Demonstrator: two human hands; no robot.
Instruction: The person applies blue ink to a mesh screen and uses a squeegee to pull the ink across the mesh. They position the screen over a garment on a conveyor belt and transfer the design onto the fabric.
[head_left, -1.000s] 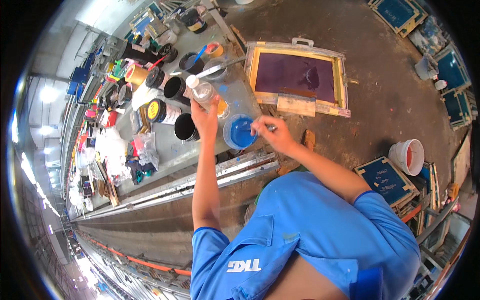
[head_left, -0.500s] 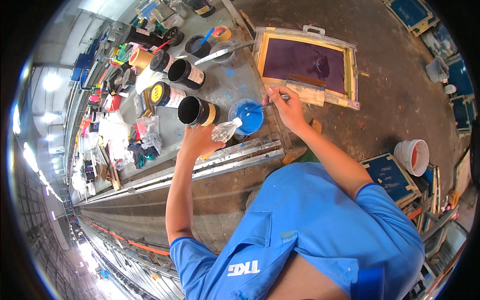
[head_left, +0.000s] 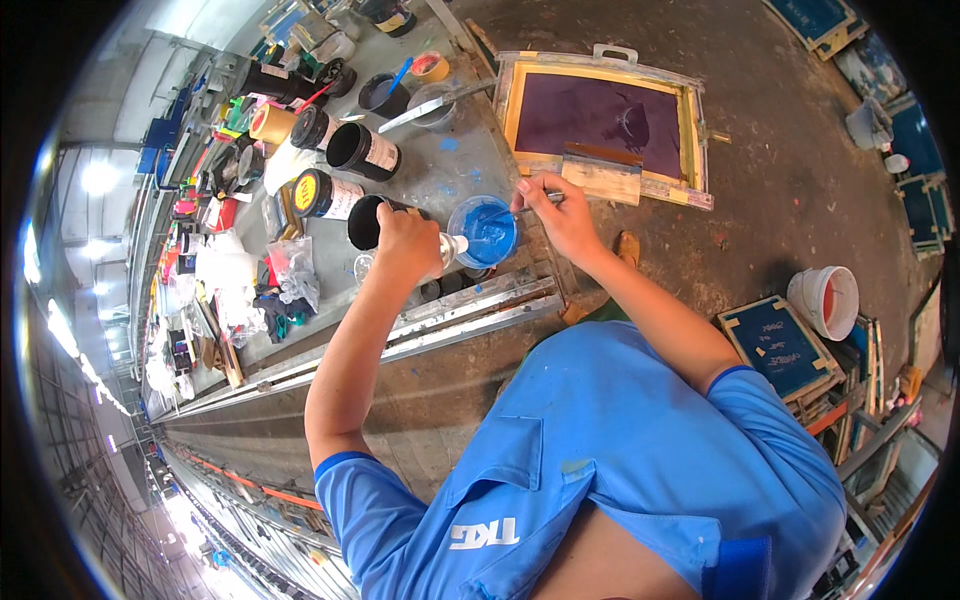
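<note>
My left hand (head_left: pixel 408 245) is closed round a clear plastic bottle (head_left: pixel 455 246), tipped over so that its narrow white tip meets the rim of a clear tub (head_left: pixel 453 228). Inside that tub is bright blue paint or ink (head_left: pixel 490 240). Fingers pinched, my right hand (head_left: pixel 562 220) grips a thin stirrer (head_left: pixel 503 213) whose lower end stands in the blue. An open black jar (head_left: pixel 363 226) lies just behind my left hand, which partly covers it. Most of the bottle is hidden by my fingers.
More black jars (head_left: pixel 375 152) and a dark cup with a blue stick (head_left: pixel 384 96) crowd the grey table (head_left: pixel 440 185). A long flat blade (head_left: pixel 430 106) rests across another tub. Beyond the table edge lies a framed screen (head_left: pixel 590 110). A white bucket (head_left: pixel 828 300) stands at right.
My left hand has risen and turned over, bringing the bottle from leaning beside the tub to tipped at its rim. My right hand has shifted slightly left with the stirrer.
</note>
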